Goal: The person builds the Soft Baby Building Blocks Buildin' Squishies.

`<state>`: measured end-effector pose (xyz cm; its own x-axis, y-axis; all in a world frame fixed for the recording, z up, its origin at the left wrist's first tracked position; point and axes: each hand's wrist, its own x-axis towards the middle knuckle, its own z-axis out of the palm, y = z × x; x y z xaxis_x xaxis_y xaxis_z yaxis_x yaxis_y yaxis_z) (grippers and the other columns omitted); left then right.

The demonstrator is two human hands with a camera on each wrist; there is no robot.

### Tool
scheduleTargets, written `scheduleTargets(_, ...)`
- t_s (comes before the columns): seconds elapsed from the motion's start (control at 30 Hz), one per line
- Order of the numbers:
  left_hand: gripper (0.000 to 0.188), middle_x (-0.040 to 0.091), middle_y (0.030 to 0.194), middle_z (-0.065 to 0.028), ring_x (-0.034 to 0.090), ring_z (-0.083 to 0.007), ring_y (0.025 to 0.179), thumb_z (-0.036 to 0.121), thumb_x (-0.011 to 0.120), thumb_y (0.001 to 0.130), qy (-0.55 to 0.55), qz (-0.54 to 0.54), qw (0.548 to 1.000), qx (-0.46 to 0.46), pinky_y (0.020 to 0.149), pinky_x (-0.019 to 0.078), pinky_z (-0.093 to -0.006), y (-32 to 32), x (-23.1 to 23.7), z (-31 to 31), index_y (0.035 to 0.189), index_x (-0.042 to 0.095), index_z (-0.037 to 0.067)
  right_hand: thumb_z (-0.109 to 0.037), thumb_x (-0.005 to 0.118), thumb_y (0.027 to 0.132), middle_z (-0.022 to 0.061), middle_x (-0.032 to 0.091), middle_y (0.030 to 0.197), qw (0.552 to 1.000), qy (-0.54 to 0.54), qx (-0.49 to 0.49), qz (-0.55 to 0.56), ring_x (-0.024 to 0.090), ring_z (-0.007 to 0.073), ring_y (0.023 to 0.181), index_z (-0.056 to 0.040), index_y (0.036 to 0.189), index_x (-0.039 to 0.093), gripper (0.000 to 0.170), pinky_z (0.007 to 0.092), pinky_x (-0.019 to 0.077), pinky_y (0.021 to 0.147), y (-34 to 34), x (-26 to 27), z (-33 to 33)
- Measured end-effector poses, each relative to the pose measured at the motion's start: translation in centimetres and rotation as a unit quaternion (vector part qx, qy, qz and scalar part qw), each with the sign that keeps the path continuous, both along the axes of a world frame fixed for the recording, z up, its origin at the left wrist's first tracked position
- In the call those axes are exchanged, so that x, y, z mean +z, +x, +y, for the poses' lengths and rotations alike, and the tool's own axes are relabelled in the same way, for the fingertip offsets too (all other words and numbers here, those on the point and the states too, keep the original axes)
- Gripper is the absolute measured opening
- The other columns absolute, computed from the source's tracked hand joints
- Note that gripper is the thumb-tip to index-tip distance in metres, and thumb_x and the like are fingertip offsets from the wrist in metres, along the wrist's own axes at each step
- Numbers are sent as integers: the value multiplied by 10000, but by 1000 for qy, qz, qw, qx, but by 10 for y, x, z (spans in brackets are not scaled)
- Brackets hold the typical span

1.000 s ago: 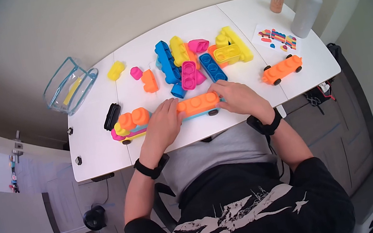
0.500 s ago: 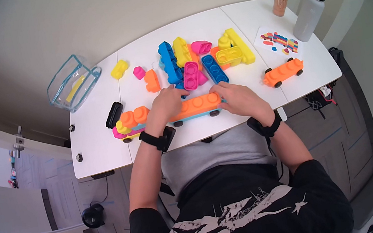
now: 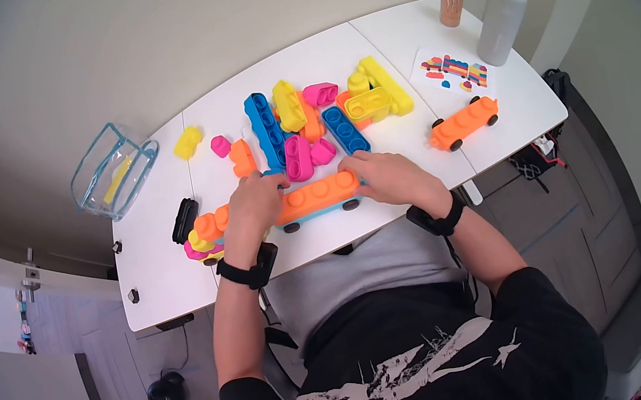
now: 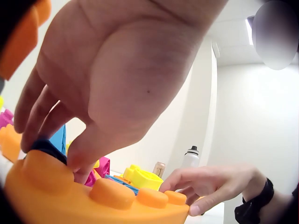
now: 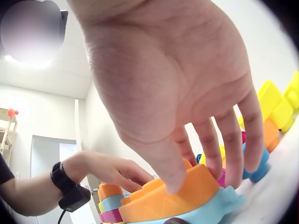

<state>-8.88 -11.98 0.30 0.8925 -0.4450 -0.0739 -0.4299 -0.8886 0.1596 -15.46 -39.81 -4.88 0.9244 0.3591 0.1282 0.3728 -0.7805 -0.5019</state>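
My left hand (image 3: 254, 210) reaches across the toy train, thumb and fingers pinching a small blue block (image 4: 47, 148) just behind it. Much of that block is hidden by the fingers. My right hand (image 3: 395, 176) grips the right end of a long orange block (image 3: 311, 195), thumb on the near side and fingers on the far side. This orange block lies on a light blue wheeled base (image 3: 321, 214). To the left, a second car carries orange blocks (image 3: 206, 226), yellow and pink pieces, partly hidden by my left forearm.
Behind the train lies a pile of blocks, among them a long blue block (image 3: 266, 131) and a pink block (image 3: 298, 158). An orange wheeled car (image 3: 465, 124) stands right, below a picture card (image 3: 457, 74). A bottle (image 3: 502, 22), can (image 3: 452, 3) and clear bag (image 3: 111, 181) stand farther back.
My left hand has lifted off the left part of the long orange block and moved back to the small blue block. The right hand stays on the orange block's right end. The head view has shifted.
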Motion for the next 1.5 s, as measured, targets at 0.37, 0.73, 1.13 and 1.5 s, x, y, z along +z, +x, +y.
scheduleTargets(0.37, 151, 731, 1100, -131, 718, -379, 1002, 84, 853, 800, -98, -113, 989, 0, 868, 588, -475, -19, 11, 4, 871, 720, 79, -157, 787, 935, 120, 680, 1255, 999, 3, -8, 32, 714, 374, 1097, -147, 1384, 585, 492, 484, 581, 916, 1, 7, 0)
scheduleTargets(0.73, 379, 679, 1018, -154, 723, -383, 916, 129, 877, 839, -171, -92, 981, 21, 786, 585, -461, -28, 10, -1, 1129, 644, 54, -180, 778, 942, 120, 681, 1250, 999, 5, -2, 32, 715, 380, 1113, -149, 1396, 570, 499, 506, 596, 901, 1, 3, 1)
scheduleTargets(1.13, 464, 701, 1233, -227, 695, -436, 1120, 52, 785, 912, -165, -63, 984, -26, 928, 562, -512, -51, 13, 20, 1330, 583, 63, -137, 790, 939, 130, 693, 1260, 1000, 3, -9, 29, 719, 355, 1099, -129, 1399, 579, 506, 469, 583, 917, -1, 8, 1)
scheduleTargets(1.5, 433, 690, 1236, -272, 676, -490, 1124, 55, 738, 957, -196, -20, 980, 14, 935, 549, -517, -51, 1, 23, 1333, 526, 22, -165, 760, 952, 128, 682, 1219, 1000, 24, -3, 19, 714, 397, 1093, -146, 1388, 564, 478, 518, 586, 894, 2, 1, 0)
